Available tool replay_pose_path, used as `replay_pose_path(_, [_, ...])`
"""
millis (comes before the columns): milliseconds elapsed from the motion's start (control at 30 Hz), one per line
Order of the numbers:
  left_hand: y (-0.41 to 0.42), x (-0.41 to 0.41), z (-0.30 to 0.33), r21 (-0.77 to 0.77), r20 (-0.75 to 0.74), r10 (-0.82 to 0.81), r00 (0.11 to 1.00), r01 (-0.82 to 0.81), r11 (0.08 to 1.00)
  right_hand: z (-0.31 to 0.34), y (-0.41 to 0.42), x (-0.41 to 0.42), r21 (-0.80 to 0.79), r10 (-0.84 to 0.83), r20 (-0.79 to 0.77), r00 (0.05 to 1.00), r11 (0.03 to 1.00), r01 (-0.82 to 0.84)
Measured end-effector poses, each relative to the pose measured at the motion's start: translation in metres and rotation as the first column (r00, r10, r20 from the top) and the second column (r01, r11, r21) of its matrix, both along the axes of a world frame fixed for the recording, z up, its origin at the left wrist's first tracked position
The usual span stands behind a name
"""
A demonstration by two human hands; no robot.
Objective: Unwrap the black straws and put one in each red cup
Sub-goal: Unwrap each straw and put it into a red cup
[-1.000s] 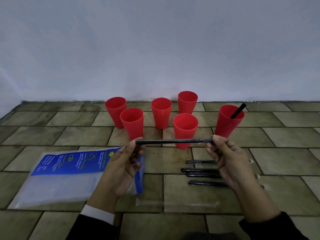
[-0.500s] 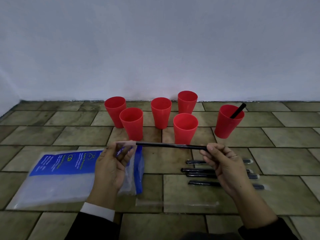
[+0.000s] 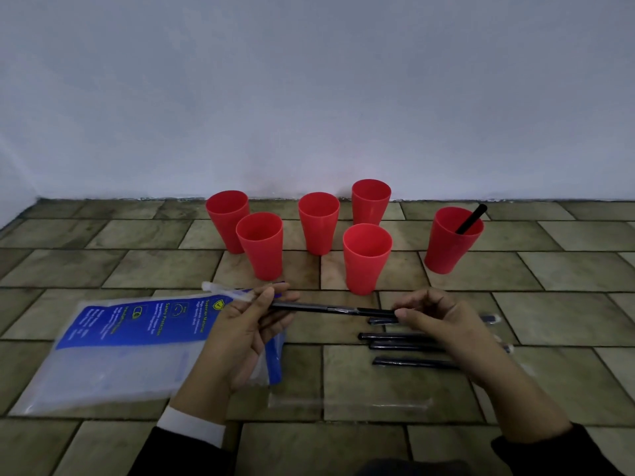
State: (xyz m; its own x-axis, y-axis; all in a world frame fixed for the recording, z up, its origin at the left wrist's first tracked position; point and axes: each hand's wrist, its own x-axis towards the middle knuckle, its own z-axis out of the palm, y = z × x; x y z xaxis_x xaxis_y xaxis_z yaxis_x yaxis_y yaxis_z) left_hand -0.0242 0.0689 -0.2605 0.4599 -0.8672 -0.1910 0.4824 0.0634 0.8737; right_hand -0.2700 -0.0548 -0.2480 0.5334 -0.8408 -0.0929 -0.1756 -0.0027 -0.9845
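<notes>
— What is laid out at the left?

— A flat plastic bag (image 3: 113, 352) with a blue printed panel is seen lying on the tiled surface (image 3: 567, 304); small yellow-green and white print is carried on the blue part, too fine to be read in full.

— And nearer the front edge?

— A clear strip of film (image 3: 347, 401) is laid flat across a tile joint.

— What is found behind?

— A plain pale wall (image 3: 309, 91) is met by the brownish, brick-patterned tiles along a straight line.

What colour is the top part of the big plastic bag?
Blue, with yellow-green print, on the plastic bag; seen in the head view.
</notes>
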Motion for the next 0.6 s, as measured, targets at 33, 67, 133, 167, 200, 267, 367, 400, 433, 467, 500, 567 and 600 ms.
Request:
replay_pose_path(33, [0.0, 0.0, -0.001, 0.002, 0.008, 0.005, 1.0, -0.005, 1.0, 0.003, 0.0, 0.001, -0.085, 0.025, -0.089, 0.996, 0.996, -0.032])
replay_pose_path(67, [-0.001, 0.0, -0.001, 0.002, 0.014, 0.009, 1.0, -0.009, 1.0, 0.006, -0.001, 0.002, -0.158, 0.057, -0.164, 0.985, 0.984, -0.083])
replay_pose_path(133, [-0.003, -0.003, -0.001, 0.011, 0.026, 0.006, 1.0, -0.007, 1.0, 0.011, 0.0, 0.008, -0.258, 0.115, -0.288, 0.951, 0.947, -0.193])
replay_pose_path(167, [-0.005, -0.005, -0.001, 0.013, 0.025, 0.004, 1.0, -0.004, 1.0, 0.012, 0.0, 0.012, -0.287, 0.136, -0.336, 0.932, 0.928, -0.238])
replay_pose_path(200, [-0.006, -0.007, -0.001, 0.01, 0.019, 0.005, 1.0, -0.005, 1.0, 0.013, 0.0, 0.015, -0.303, 0.154, -0.382, 0.911, 0.911, -0.281])
replay_pose_path(267, [-0.008, -0.009, -0.001, -0.006, 0.0, 0.01, 1.0, -0.01, 1.0, 0.012, 0.002, 0.02, -0.319, 0.187, -0.471, 0.862, 0.875, -0.364])
replay_pose_path(367, [-0.008, -0.006, -0.001, -0.017, -0.004, 0.006, 1.0, -0.006, 1.0, 0.007, 0.005, 0.021, -0.366, 0.199, -0.525, 0.828, 0.825, -0.43])
replay_pose_path(400, [-0.008, -0.003, 0.0, -0.016, 0.01, 0.01, 1.0, -0.01, 1.0, 0.005, 0.005, 0.02, -0.395, 0.189, -0.543, 0.818, 0.802, -0.448])
replay_pose_path(433, [-0.007, 0.002, 0.001, -0.017, 0.028, 0.026, 0.999, -0.026, 1.0, 0.002, 0.005, 0.018, -0.419, 0.179, -0.56, 0.809, 0.781, -0.463])
replay_pose_path(467, [-0.005, 0.008, 0.003, -0.027, 0.046, 0.054, 0.997, -0.053, 0.998, -0.002, 0.004, 0.015, -0.431, 0.168, -0.576, 0.8, 0.769, -0.471])
replay_pose_path(500, [-0.003, 0.016, 0.004, -0.043, 0.056, 0.091, 0.994, -0.089, 0.995, -0.005, 0.003, 0.011, -0.437, 0.153, -0.589, 0.794, 0.766, -0.472])
replay_pose_path(567, [0.002, 0.034, 0.006, -0.07, 0.054, 0.184, 0.981, -0.18, 0.981, -0.011, -0.002, 0.002, -0.443, 0.111, -0.61, 0.785, 0.774, -0.453])
replay_pose_path(600, [0.006, 0.042, 0.006, -0.074, 0.047, 0.232, 0.971, -0.229, 0.971, -0.012, -0.004, -0.002, -0.443, 0.092, -0.613, 0.785, 0.783, -0.437])
